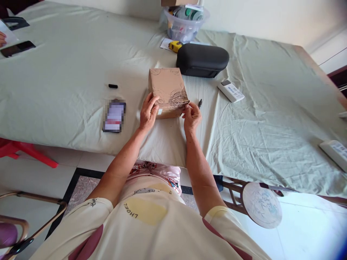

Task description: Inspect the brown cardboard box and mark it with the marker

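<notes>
A small brown cardboard box (166,83) sits on the cloth-covered table in front of me, its top marked with black scribbled lines. My left hand (148,112) grips its near left corner, thumb and fingers pressed on the top edge and front side. At the near right corner, my right hand (192,116) pinches the box's edge between thumb and fingers. Just beyond my right hand lies a black pen (200,103). To the left of the box are a black pen cap (113,86) and a phone (114,116) with a lit, blurred screen.
Behind the box stand a black case (202,59), a yellow tape measure (175,46) and a filled plastic basket (187,27). A white device (231,91) lies to the right. Another person's hand (2,39) shows at far left, near a dark phone (17,48).
</notes>
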A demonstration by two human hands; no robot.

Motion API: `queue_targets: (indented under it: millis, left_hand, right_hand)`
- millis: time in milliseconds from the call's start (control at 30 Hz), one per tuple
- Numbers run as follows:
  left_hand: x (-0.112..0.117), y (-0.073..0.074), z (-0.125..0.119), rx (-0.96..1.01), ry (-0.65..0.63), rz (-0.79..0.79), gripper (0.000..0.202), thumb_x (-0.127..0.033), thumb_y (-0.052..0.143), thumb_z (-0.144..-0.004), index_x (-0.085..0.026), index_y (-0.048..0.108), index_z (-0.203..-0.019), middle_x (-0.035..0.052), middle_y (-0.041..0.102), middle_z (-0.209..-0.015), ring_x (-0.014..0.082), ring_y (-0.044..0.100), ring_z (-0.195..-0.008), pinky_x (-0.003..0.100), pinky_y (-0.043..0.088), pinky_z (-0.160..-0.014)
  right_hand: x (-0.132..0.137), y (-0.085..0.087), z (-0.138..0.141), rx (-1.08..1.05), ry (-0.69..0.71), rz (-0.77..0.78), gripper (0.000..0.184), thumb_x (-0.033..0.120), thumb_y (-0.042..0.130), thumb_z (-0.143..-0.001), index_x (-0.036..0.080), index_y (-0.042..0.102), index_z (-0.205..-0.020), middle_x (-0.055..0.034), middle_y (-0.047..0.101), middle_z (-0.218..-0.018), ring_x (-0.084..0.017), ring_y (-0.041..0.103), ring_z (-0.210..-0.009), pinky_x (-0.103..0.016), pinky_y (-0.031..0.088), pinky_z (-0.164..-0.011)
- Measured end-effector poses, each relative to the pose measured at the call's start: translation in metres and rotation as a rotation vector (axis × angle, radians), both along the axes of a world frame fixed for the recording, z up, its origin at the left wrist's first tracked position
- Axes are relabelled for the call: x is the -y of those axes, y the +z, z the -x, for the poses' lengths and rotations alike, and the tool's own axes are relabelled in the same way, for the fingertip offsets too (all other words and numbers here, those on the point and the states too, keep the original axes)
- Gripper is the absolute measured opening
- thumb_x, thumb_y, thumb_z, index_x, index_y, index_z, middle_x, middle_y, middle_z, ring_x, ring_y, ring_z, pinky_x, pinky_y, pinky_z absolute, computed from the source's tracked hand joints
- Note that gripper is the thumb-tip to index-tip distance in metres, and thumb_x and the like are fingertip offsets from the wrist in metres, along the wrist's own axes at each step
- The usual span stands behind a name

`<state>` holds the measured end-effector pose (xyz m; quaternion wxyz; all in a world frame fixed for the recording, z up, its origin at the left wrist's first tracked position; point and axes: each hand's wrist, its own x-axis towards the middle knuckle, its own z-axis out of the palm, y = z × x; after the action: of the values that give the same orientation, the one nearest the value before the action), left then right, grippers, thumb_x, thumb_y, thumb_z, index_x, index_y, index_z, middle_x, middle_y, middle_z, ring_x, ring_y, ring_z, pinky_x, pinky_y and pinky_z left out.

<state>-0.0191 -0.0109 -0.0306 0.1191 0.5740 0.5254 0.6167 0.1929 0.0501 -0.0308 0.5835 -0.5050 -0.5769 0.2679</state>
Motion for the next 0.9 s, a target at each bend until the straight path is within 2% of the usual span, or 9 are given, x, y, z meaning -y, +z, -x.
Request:
queue_targets:
  millis: [167, 267, 433, 600, 767, 833, 900]
  left_hand:
    - [-0.0016, 0.0004, 0.0039, 0.019, 0.025, -0.011, 0.070, -0.081, 0.041, -0.102, -0.029, 0.070, -0.139, 0.0106, 0.064, -0.156, 0.0268, 0.057, -0.151, 0.043, 0.039, -0.134]
    - [-0.0030, -0.0005, 0.0061, 0.025, 0.029, -0.017, 0.071, -0.081, 0.040, -0.102, -0.029, 0.069, -0.141, 0.0109, 0.065, -0.155, 0.0268, 0.058, -0.150, 0.044, 0.039, -0.134]
    - [-0.0048, -0.0022, 0.0090, 0.021, 0.041, -0.016, 0.072, -0.081, 0.038, -0.103, -0.029, 0.067, -0.144, 0.0102, 0.065, -0.155, 0.0266, 0.057, -0.152, 0.044, 0.037, -0.135]
    - [-0.0054, -0.0031, 0.0106, 0.006, 0.016, -0.008, 0.073, -0.080, 0.038, -0.103, -0.028, 0.063, -0.148, 0.0108, 0.064, -0.158, 0.0269, 0.055, -0.154, 0.044, 0.037, -0.136]
    - [-0.0055, -0.0072, 0.0062, -0.006, 0.089, 0.156, 0.075, -0.066, 0.057, -0.102, -0.026, 0.042, -0.164, 0.0128, 0.054, -0.168, 0.0262, 0.054, -0.155, 0.043, 0.046, -0.131]
    - [-0.0052, -0.0081, 0.0042, -0.077, 0.167, 0.253, 0.068, -0.059, 0.061, -0.102, -0.021, 0.049, -0.157, 0.0172, 0.061, -0.160, 0.0288, 0.060, -0.149, 0.044, 0.051, -0.125]
    - [-0.0044, -0.0080, 0.0028, -0.194, 0.250, 0.342, 0.054, -0.056, 0.061, -0.103, -0.017, 0.061, -0.141, 0.0212, 0.072, -0.143, 0.0325, 0.067, -0.139, 0.047, 0.053, -0.120]
  right_hand:
    - [0.0018, -0.0012, 0.0002, 0.031, 0.085, 0.076, 0.048, 0.067, 0.061, -0.097, 0.024, 0.077, -0.112, 0.0043, 0.066, -0.069, -0.012, 0.060, -0.059, -0.026, 0.052, -0.058]
    - [0.0020, -0.0007, -0.0015, 0.092, 0.097, 0.111, 0.041, 0.058, 0.065, -0.095, 0.022, 0.077, -0.112, 0.0040, 0.067, -0.070, -0.014, 0.063, -0.064, -0.030, 0.055, -0.067]
    - [0.0010, 0.0017, -0.0068, 0.352, 0.105, 0.168, 0.025, 0.039, 0.071, -0.091, 0.023, 0.077, -0.109, -0.0003, 0.074, -0.084, -0.019, 0.069, -0.079, -0.037, 0.056, -0.084]
    - [0.0023, -0.0004, -0.0087, 0.607, 0.117, 0.161, 0.010, 0.027, 0.070, -0.088, 0.024, 0.075, -0.097, -0.0059, 0.073, -0.094, -0.025, 0.067, -0.094, -0.043, 0.054, -0.096]
    - [0.0035, -0.0054, -0.0069, 0.714, 0.105, 0.184, 0.013, 0.027, 0.064, -0.092, 0.023, 0.074, -0.099, -0.0106, 0.073, -0.103, -0.029, 0.065, -0.103, -0.046, 0.052, -0.098]
    - [0.0037, -0.0060, -0.0061, 0.718, 0.101, 0.190, 0.013, 0.029, 0.062, -0.093, 0.023, 0.073, -0.099, -0.0114, 0.073, -0.105, -0.030, 0.065, -0.104, -0.046, 0.051, -0.099]
    - [0.0041, -0.0059, -0.0056, 0.712, 0.102, 0.191, 0.013, 0.030, 0.062, -0.094, 0.023, 0.072, -0.097, -0.0113, 0.073, -0.104, -0.030, 0.065, -0.103, -0.046, 0.051, -0.100]
